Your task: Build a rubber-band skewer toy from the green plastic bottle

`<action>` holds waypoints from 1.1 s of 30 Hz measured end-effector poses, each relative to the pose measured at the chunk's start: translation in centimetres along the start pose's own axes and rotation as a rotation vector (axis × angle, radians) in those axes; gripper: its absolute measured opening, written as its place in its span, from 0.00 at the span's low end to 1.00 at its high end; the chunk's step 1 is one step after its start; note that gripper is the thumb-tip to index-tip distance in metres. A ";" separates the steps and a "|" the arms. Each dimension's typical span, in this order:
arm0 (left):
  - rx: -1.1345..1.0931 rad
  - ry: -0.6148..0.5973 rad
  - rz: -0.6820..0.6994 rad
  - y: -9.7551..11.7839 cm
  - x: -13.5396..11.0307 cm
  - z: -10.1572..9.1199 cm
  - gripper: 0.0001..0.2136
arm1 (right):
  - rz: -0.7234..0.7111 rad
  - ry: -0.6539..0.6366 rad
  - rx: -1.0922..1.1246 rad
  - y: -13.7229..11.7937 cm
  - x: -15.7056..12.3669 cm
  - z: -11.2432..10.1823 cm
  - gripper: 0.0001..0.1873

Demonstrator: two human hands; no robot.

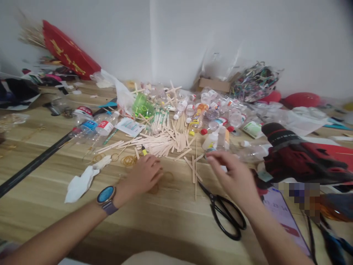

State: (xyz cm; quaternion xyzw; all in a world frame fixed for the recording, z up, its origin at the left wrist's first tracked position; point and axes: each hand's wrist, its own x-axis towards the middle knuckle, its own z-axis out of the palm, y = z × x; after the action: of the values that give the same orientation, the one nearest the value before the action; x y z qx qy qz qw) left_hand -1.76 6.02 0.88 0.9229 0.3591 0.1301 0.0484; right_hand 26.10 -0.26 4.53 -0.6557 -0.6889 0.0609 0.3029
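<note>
My left hand (142, 173), a watch (106, 195) on its wrist, hovers low over the table with fingers apart and loosely bent. Just beyond its knuckles a yellow marker with a black tip (144, 150) sticks out, partly hidden; I cannot tell whether the hand touches it. Rubber bands (129, 160) lie beside and under this hand. My right hand (234, 175) is held half curled with nothing visible in it, close to a small white bottle (211, 140). Black-handled scissors (227, 213) lie below it, beside a thin skewer (196, 173) and crossed wooden sticks (193, 168).
Flat wooden sticks (162, 143) and several plastic bottles (106, 125) crowd the middle. A red-black power drill (298, 158) and a phone (286, 217) are at right. Left are a white glove (82, 184) and a black bar (35, 162). A wall stands behind.
</note>
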 end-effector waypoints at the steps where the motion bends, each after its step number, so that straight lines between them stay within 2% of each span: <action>1: 0.024 -0.015 0.005 -0.2 0.2 0.4 0.08 | 0.011 -0.047 -0.019 -0.1 0.4 0.7 0.10; 4: 0.067 -0.046 0.005 -0.8 0.6 1.1 0.07 | 0.043 -0.171 -0.087 0.0 1.6 3.0 0.10; 10: 0.127 -0.090 0.001 -1.9 0.7 1.7 0.09 | 0.068 -0.323 -0.206 0.1 4.6 6.4 0.11; 18: 0.141 -0.075 -0.055 -3.2 -0.1 1.4 0.09 | -0.008 -0.311 -0.266 -1.3 9.3 10.1 0.16; 24: 0.117 -0.069 -0.106 -3.2 -0.6 0.9 0.09 | -0.062 -0.339 -0.238 -1.6 9.0 10.6 0.16; 28: 0.101 -0.086 -0.114 -2.2 -0.5 0.6 0.06 | -0.016 -0.280 -0.240 -0.8 9.0 10.0 0.16; 33: 0.096 -0.109 -0.129 -0.7 -0.3 0.7 0.07 | 0.140 -0.016 -0.336 -0.1 13.3 9.2 0.18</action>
State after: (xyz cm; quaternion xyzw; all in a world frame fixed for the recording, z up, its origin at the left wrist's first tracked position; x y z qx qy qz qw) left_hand -2.24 6.30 0.04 0.9047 0.4206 0.0590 0.0320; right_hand 22.00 15.13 1.67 -0.7431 -0.6443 -0.0289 0.1785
